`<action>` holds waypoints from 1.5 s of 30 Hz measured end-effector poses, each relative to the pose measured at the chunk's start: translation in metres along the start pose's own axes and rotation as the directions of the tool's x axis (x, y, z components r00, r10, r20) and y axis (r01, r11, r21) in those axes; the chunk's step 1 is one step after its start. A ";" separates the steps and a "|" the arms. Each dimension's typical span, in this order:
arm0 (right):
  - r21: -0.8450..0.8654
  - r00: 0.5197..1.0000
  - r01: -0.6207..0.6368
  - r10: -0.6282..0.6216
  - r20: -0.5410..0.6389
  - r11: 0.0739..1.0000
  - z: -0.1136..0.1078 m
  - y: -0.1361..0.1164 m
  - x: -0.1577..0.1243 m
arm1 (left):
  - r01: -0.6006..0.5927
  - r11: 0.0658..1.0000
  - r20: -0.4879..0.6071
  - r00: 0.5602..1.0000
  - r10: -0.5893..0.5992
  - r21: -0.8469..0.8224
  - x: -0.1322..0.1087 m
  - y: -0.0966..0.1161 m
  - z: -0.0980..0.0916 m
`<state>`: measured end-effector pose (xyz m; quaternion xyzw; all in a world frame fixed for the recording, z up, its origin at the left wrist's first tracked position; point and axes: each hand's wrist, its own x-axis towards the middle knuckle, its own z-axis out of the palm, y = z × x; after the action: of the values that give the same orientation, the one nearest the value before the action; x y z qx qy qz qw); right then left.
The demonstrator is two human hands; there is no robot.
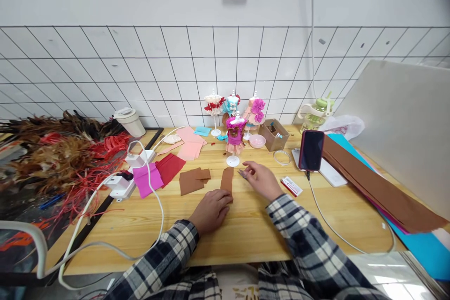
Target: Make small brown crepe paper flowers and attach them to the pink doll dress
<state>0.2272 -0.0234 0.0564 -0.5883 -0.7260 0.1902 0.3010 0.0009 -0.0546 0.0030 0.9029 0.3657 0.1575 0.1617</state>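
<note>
My left hand (212,209) rests palm down on the near end of a brown paper strip (227,179) on the wooden table (246,229), fingers curled over it. My right hand (262,179) lies just right of the strip, its fingers pinching a small grey metal tool (242,174) that I cannot name. A small mannequin in a magenta dress (235,138) stands just beyond the strip. Another brown paper piece (192,180) lies to the left.
Three more dressed mannequins (232,105) stand by the tiled wall. Magenta (146,179), red (170,167) and pink (190,146) papers, a power strip (121,184) with cables and feathers (52,150) lie left. Right: a propped phone (311,150), cardboard box (276,134), long brown paper (379,187).
</note>
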 end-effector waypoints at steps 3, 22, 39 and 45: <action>0.250 0.983 0.094 -0.050 -0.176 0.964 -0.060 -0.020 -0.001 | 0.001 1.000 0.005 1.000 -0.001 -0.002 0.000 -0.001 -0.001; -0.585 0.982 -0.188 0.169 -0.086 0.789 -0.042 0.107 -0.013 | 0.007 1.000 -0.002 1.000 -0.007 -0.005 0.002 0.001 0.000; -0.067 0.932 -0.346 0.335 -0.139 0.936 -0.049 0.088 0.003 | -0.047 0.999 -0.141 0.989 0.047 0.003 0.001 -0.004 0.002; 0.879 0.931 -0.356 0.203 0.304 0.317 -0.007 0.000 -0.024 | -0.155 0.982 -0.284 0.951 0.119 -0.108 0.016 -0.010 -0.017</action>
<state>0.2350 -0.0474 0.0558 -0.4200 -0.3997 0.6517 0.4891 -0.0006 -0.0337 0.0168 0.8829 0.3099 0.3164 0.1559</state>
